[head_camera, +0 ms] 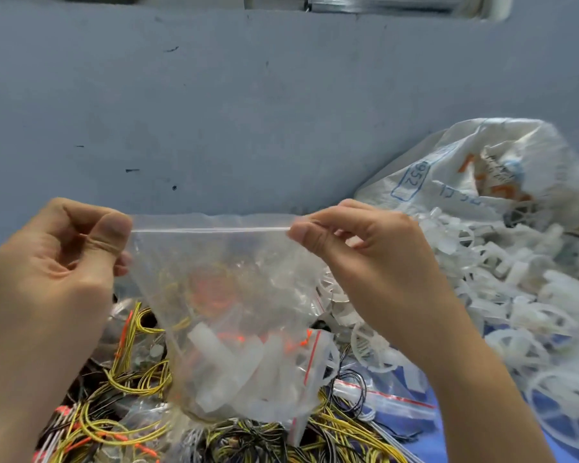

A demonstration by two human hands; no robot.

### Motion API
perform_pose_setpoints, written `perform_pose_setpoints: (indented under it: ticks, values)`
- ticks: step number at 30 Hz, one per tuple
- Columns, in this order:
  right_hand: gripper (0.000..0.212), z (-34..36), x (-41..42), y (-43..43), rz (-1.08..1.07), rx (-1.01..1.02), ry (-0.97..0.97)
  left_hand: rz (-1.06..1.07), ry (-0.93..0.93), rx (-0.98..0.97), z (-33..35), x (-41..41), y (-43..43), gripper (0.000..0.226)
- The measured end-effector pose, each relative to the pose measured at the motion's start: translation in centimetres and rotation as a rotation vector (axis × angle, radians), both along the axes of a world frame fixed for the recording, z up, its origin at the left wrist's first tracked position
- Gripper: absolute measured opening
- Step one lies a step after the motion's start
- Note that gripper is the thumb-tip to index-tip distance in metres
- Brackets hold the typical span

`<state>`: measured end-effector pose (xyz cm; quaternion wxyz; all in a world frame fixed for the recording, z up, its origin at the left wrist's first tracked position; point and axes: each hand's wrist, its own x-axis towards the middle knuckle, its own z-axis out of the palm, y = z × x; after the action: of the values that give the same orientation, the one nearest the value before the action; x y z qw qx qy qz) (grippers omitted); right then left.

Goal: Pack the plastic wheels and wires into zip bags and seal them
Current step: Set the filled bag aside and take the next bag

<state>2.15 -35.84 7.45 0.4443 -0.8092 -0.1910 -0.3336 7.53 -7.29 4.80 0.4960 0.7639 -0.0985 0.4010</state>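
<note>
Sealing seemed the step in hand. The filled zip bag [228,295] hung above the loose wires [121,389], wheels [515,312] heaped to its right. Left hand [47,272] and right hand [365,255] each pinched 1 end of its zip strip [211,230]; next, fingers should press along it.

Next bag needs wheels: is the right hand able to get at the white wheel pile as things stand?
Likely not yet: the right hand pinches the zip bag; nothing blocks the wheel pile beside it.
</note>
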Motion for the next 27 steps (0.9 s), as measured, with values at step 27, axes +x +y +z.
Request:
perform_pose_setpoints:
  ticks: [27]
  values:
    - [0.022, 3.3, -4.8, -37.4, -0.856, 0.0, -0.042, -1.105, 0.607, -0.357, 10.8, 6.5, -52.8, 0.009]
